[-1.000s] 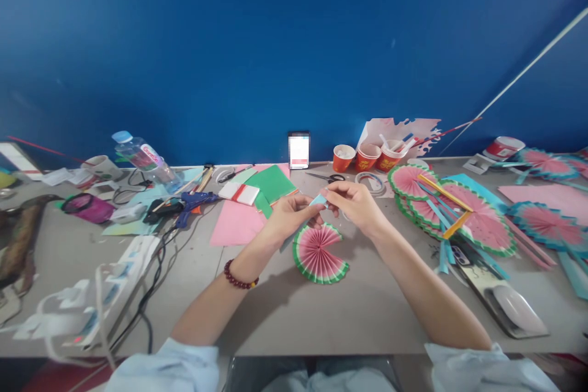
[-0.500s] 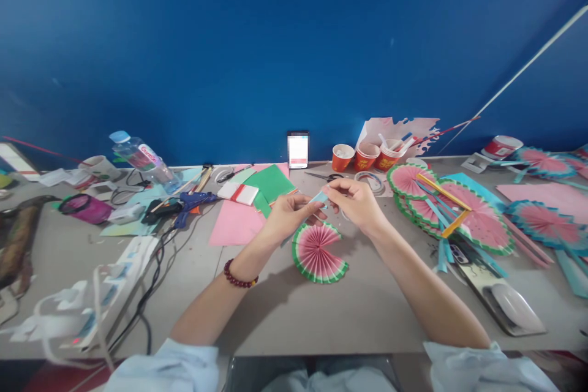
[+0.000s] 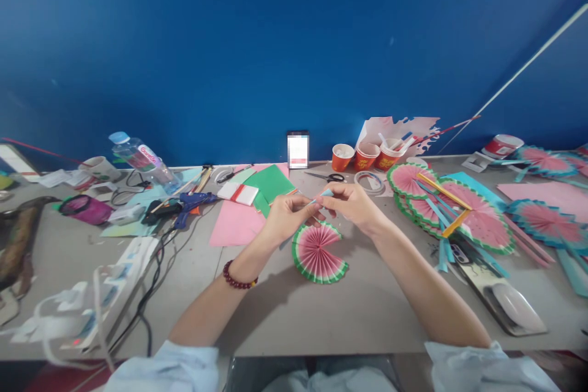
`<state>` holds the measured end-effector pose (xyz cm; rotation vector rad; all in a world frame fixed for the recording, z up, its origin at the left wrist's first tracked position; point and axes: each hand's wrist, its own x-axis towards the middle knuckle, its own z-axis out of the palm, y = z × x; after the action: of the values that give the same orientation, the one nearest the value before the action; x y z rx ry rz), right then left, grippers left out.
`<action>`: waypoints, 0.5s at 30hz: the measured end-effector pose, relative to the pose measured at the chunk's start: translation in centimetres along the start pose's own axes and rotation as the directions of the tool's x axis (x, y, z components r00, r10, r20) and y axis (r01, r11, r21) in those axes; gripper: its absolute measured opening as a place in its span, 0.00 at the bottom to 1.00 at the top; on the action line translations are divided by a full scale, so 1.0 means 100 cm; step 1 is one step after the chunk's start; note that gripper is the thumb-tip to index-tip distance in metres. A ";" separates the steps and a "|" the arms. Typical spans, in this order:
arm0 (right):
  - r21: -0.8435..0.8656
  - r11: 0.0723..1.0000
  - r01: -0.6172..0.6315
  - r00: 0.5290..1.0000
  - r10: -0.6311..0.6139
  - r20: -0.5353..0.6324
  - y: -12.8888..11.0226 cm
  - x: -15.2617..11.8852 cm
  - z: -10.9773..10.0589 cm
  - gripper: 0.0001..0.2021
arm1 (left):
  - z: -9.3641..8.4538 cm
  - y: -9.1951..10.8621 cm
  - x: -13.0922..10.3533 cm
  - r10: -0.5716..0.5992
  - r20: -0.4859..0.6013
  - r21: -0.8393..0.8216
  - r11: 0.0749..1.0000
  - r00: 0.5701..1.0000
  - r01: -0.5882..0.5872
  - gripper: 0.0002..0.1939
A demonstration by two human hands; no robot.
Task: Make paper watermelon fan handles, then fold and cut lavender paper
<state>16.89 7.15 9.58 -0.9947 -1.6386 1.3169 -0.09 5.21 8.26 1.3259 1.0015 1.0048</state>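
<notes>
My left hand (image 3: 288, 215) and my right hand (image 3: 347, 202) meet above the middle of the table, both pinching a narrow light blue paper strip (image 3: 327, 193). Part of the strip is hidden by the fingers, and its lower end shows beneath my left hand. Just below the hands lies a pleated paper fan (image 3: 316, 260), pink inside with a green edge and a wedge-shaped gap on its right side.
Scissors (image 3: 334, 177), a propped phone (image 3: 298, 152) and red cups (image 3: 365, 157) line the back. Green paper (image 3: 274, 182), a blue glue gun (image 3: 190, 203) and a bottle (image 3: 147, 158) lie left; finished fans (image 3: 482, 215) and a mouse (image 3: 517, 306) lie right.
My right hand has shifted slightly, and its fingers have closed further over the strip, whose visible upper end now points more to the right. The fan has not moved.
</notes>
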 end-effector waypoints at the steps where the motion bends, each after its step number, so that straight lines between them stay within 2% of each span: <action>1: 0.002 1.000 -0.016 1.000 0.016 -0.012 0.000 0.000 0.000 0.10 | 0.000 0.000 0.000 -0.008 0.011 -0.006 1.000 1.000 0.008 0.17; 7: 0.038 0.999 -0.017 0.996 0.020 -0.092 0.003 0.002 0.001 0.11 | 0.003 -0.001 0.001 -0.070 0.084 -0.096 0.992 0.994 0.078 0.19; 15: 0.001 0.999 -0.033 0.993 0.033 -0.112 0.003 0.003 -0.005 0.12 | 0.001 0.003 0.002 -0.116 0.161 -0.114 0.984 0.980 0.135 0.19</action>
<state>17.30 7.69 9.41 -1.0812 -1.5444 1.2589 0.02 5.35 8.58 1.2024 0.8795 0.8421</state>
